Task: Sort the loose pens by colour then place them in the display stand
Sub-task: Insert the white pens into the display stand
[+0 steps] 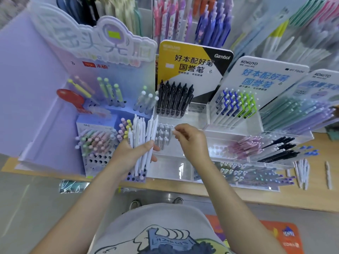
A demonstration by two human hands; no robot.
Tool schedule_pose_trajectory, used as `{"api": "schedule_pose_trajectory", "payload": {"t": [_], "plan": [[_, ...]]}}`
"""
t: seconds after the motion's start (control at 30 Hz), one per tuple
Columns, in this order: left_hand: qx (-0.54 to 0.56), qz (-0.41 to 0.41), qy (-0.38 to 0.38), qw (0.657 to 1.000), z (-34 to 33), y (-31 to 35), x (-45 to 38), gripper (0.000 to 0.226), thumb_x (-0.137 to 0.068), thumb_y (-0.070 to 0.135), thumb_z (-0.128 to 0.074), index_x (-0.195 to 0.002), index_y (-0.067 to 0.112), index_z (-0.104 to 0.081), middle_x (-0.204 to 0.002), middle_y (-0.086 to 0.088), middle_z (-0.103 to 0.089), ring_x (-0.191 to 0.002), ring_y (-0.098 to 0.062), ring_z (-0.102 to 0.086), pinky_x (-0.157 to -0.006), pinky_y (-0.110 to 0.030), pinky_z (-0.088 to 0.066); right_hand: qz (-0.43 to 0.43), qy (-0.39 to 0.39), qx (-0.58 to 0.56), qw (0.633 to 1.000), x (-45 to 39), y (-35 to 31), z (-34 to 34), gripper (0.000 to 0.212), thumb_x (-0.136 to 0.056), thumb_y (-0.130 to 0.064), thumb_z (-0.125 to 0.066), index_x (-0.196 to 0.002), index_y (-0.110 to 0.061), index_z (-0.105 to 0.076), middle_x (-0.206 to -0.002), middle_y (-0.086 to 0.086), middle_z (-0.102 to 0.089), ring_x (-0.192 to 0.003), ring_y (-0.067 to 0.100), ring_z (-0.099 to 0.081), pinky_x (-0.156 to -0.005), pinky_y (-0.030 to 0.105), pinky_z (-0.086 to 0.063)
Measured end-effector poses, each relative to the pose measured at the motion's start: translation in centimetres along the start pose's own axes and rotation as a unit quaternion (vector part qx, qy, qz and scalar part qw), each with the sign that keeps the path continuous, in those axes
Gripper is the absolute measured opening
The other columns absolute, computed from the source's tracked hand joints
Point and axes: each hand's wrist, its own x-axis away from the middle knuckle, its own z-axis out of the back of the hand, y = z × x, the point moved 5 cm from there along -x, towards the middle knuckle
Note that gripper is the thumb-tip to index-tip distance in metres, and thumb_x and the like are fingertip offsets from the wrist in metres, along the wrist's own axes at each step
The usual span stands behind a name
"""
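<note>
My left hand [131,154] grips a bundle of several white pens [142,136], held upright in front of the clear display stand [183,114]. My right hand [190,140] hovers just right of the bundle with fingertips pinched together over a group of grey-white pens [163,134] standing in the stand's front tier; whether it holds one I cannot tell. Black pens [174,99] fill the stand's back row under the yellow Gambol card [183,59].
A lilac stand [97,143] with pastel pens is at left. White-and-blue pens [234,107] stand at right. Clear trays [256,147] hold pink, black and blue pens. Loose white pens [302,173] lie on the wooden shelf [275,198] at right.
</note>
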Motion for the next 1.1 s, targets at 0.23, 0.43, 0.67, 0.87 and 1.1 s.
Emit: {"api": "schedule_pose_trajectory", "payload": {"t": [0.23, 0.43, 0.67, 0.87, 1.1], "plan": [[-0.036, 0.001, -0.033, 0.999, 0.3, 0.1, -0.8, 0.021, -0.092, 0.029, -0.068, -0.096, 0.01, -0.074, -0.095, -0.005, -0.078, -0.077, -0.026, -0.074, -0.081, -0.047, -0.059, 0.005, 0.001, 0.027, 1.0, 0.2, 0.3, -0.1, 0.007, -0.092, -0.016, -0.068, -0.096, -0.009, -0.068, -0.076, 0.002, -0.067, -0.072, 0.021, -0.065, -0.068, 0.044, -0.055], [-0.031, 0.008, -0.056, 0.998, -0.5, 0.3, -0.9, 0.02, -0.092, 0.025, -0.068, -0.098, 0.006, -0.074, -0.093, -0.007, -0.078, -0.073, -0.024, -0.072, -0.075, -0.042, -0.057, 0.043, -0.015, 0.093, 0.995, 0.7, -0.2, -0.3, 0.008, -0.089, -0.013, -0.072, -0.095, -0.008, -0.07, -0.078, 0.001, -0.067, -0.065, 0.016, -0.058, -0.064, 0.039, -0.054], [-0.044, -0.009, -0.083, 0.996, -1.4, 0.5, -0.9, 0.034, -0.078, 0.032, -0.075, -0.105, 0.011, -0.072, -0.092, -0.009, -0.077, -0.073, -0.027, -0.072, -0.076, -0.042, -0.059, -0.113, 0.01, -0.107, 0.988, 1.9, -2.5, 1.5, 0.01, -0.093, -0.025, -0.067, -0.094, -0.016, -0.072, -0.07, -0.005, -0.067, -0.056, 0.013, -0.057, -0.058, 0.03, -0.051], [-0.052, -0.015, -0.079, 0.995, -2.0, 0.1, -0.5, 0.022, -0.085, 0.022, -0.075, -0.105, 0.012, -0.072, -0.086, -0.006, -0.077, -0.07, -0.024, -0.073, -0.072, -0.037, -0.059, -0.191, -0.013, -0.26, 0.947, 3.1, -4.0, 1.0, 0.01, -0.092, -0.014, -0.069, -0.089, -0.005, -0.069, -0.072, 0.008, -0.069, -0.059, 0.021, -0.064, -0.055, 0.031, -0.052], [0.001, -0.009, -0.051, 0.999, -0.2, -0.5, -0.3, 0.012, -0.094, 0.023, -0.065, -0.104, 0.019, -0.07, -0.076, -0.005, -0.072, -0.053, -0.019, -0.063, -0.054, -0.032, -0.055, -0.113, 0.149, -0.182, 0.965, 3.3, -2.5, 5.4, 0.01, -0.096, -0.009, -0.061, -0.095, -0.015, -0.069, -0.073, 0.003, -0.07, -0.069, 0.019, -0.07, -0.064, 0.03, -0.058]]}}
